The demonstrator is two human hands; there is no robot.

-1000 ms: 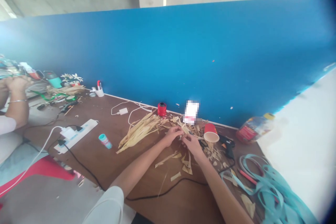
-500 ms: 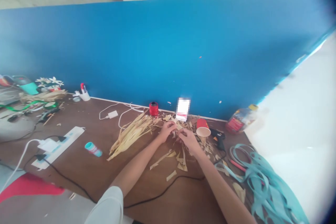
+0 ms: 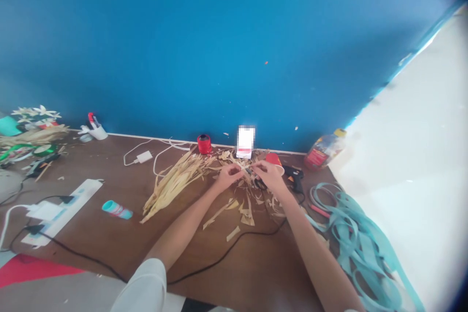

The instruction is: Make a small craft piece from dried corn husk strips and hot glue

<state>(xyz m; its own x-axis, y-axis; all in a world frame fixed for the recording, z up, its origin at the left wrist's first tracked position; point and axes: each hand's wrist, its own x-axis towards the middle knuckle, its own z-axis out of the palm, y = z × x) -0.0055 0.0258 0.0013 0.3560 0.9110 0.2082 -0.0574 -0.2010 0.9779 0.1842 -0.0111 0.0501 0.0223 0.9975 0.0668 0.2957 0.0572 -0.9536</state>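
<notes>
Bench [image 3: 252,268]: spanned lower frame.
Pale strip [image 3: 244,167]: lay crosswise, mid-frame.
Left hand [image 3: 227,176], right hand [image 3: 268,174]: pinched opposite ends.

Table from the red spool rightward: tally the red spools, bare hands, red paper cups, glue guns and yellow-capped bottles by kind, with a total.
Red spool: 1
Left hand and right hand: 2
Red paper cup: 1
Glue gun: 1
Yellow-capped bottle: 1
Total: 6

Right hand [image 3: 267,172] partly hides the red cup [image 3: 274,159]; held pale piece [image 3: 244,167] looks blurred.
</notes>
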